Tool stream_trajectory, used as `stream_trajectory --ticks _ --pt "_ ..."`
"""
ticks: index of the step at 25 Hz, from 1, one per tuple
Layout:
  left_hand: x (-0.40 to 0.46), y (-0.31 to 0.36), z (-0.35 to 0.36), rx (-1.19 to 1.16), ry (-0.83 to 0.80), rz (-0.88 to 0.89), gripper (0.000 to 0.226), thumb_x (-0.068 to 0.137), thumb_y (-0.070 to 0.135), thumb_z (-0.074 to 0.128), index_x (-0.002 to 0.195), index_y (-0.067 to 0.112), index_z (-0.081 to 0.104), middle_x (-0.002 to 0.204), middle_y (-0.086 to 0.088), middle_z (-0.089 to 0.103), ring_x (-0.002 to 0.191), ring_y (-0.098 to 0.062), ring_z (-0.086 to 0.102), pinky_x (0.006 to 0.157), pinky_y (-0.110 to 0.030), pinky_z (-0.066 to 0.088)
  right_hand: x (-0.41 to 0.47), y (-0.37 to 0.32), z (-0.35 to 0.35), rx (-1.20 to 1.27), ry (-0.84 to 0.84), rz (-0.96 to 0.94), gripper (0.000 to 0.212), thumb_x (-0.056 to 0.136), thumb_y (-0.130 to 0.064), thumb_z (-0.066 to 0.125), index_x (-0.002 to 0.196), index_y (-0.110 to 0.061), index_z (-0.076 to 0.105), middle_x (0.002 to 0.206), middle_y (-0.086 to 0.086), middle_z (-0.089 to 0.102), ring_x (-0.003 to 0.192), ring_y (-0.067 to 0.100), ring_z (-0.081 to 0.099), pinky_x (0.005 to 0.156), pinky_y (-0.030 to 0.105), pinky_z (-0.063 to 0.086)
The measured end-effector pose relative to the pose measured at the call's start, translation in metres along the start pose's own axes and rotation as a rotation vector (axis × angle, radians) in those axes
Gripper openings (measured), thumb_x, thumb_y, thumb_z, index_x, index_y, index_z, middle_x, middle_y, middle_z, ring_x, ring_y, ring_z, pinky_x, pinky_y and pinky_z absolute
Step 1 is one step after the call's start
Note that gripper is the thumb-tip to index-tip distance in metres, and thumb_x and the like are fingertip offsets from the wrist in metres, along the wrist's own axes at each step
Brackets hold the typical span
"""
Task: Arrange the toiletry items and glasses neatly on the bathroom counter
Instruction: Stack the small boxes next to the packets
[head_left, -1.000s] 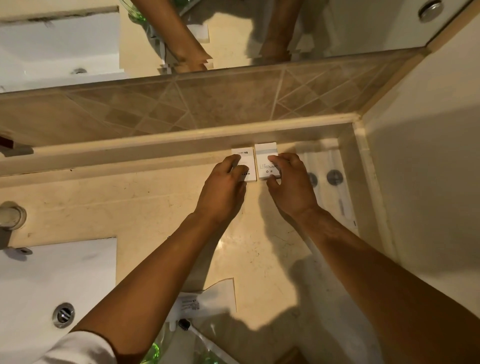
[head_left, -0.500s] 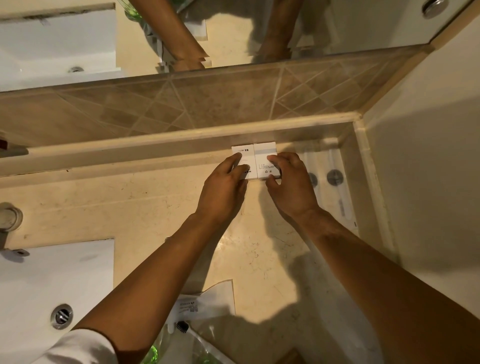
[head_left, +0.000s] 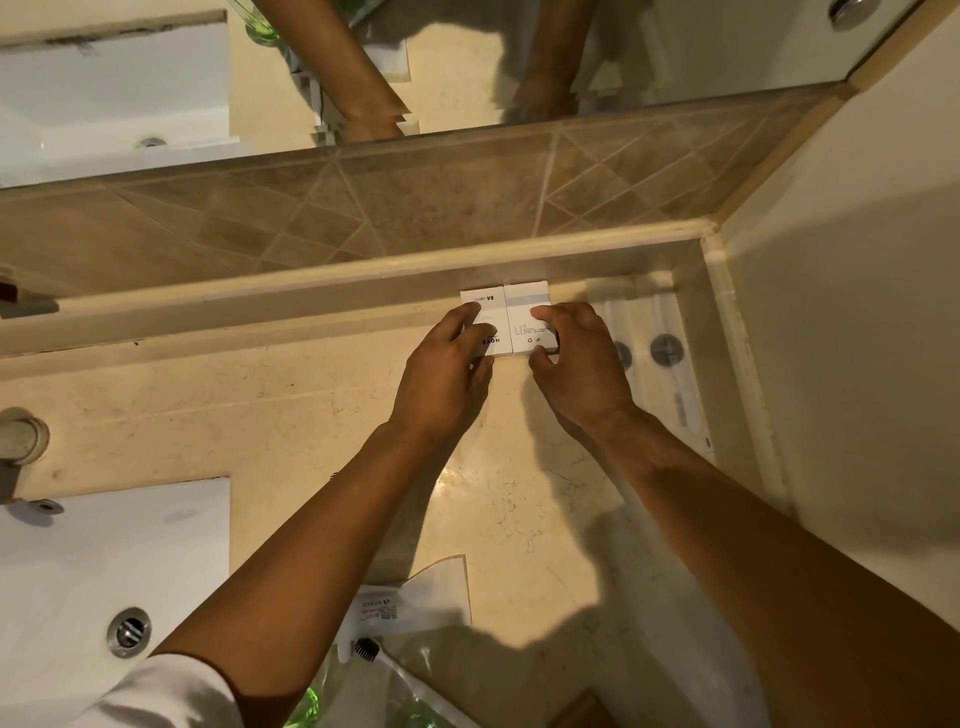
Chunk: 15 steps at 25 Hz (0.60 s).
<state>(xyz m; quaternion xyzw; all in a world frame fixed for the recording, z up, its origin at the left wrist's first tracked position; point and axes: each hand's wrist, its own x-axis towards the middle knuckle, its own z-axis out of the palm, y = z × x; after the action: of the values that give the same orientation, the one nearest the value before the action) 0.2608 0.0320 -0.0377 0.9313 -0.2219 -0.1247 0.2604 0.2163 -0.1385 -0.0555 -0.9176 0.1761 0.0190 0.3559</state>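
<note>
Both hands are on the two small white boxes at the back of the tabletop. From my feed, the left hand (head_left: 447, 364) pinches the left box (head_left: 485, 312), with fingers curled over its top face and the thumb at its near edge. The right hand (head_left: 582, 364) pinches the right box (head_left: 530, 312) the same way, forefinger on top and thumb at the near edge. I see the boxes lying flat, side by side and touching along their long edges, their far ends against the low ledge (head_left: 311, 283) under the brown tiled strip (head_left: 415, 208).

Just right of the boxes, in the corner of the tabletop (head_left: 234, 415), I can make out clear-wrapped packets (head_left: 670, 364) with dark round caps; what they hold is too dim for me to tell. Well apart, at the near edge, lies a toothbrush (head_left: 366, 649) with dark bristles in a clear wrapper, beside green glass (head_left: 311, 706) that is partly cut off. A white sink (head_left: 104, 561) with a round drain sits at the left, and the mirror (head_left: 675, 52) above reflects both forearms.
</note>
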Motion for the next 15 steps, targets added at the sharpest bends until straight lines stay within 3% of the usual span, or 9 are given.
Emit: stream_trajectory --ticks 7,12,15 --pt "0.000 0.000 0.003 0.112 0.009 0.051 0.051 0.090 0.021 0.066 0.138 0.013 0.053 0.153 -0.014 0.041 0.142 -0.031 0.036 0.114 -0.045 0.039 -0.001 -0.002 -0.001 -0.013 0.004 0.018 0.058 0.092 -0.021 0.069 0.144 -0.022 0.045 0.141 0.007 0.047 0.127 0.023 0.053 0.097 0.031 0.056" --pt "-0.012 0.004 -0.006 0.120 0.019 0.089 0.061 0.088 0.031 0.067 0.144 0.012 0.049 0.155 -0.016 0.038 0.142 -0.033 0.036 0.116 -0.046 0.035 -0.017 -0.002 -0.007 0.031 0.077 0.010 0.060 0.089 -0.022 0.072 0.142 -0.020 0.044 0.141 0.009 0.047 0.126 0.024 0.055 0.100 0.027 0.049" --pt "-0.033 0.011 -0.015 0.108 0.031 0.109 0.057 0.090 0.034 0.064 0.140 0.009 0.052 0.149 -0.018 0.044 0.137 -0.035 0.041 0.114 -0.044 0.037 -0.044 0.000 -0.013 0.042 0.088 0.036 0.054 0.089 -0.017 0.070 0.138 -0.019 0.048 0.144 0.008 0.043 0.130 0.027 0.052 0.108 0.039 0.050"
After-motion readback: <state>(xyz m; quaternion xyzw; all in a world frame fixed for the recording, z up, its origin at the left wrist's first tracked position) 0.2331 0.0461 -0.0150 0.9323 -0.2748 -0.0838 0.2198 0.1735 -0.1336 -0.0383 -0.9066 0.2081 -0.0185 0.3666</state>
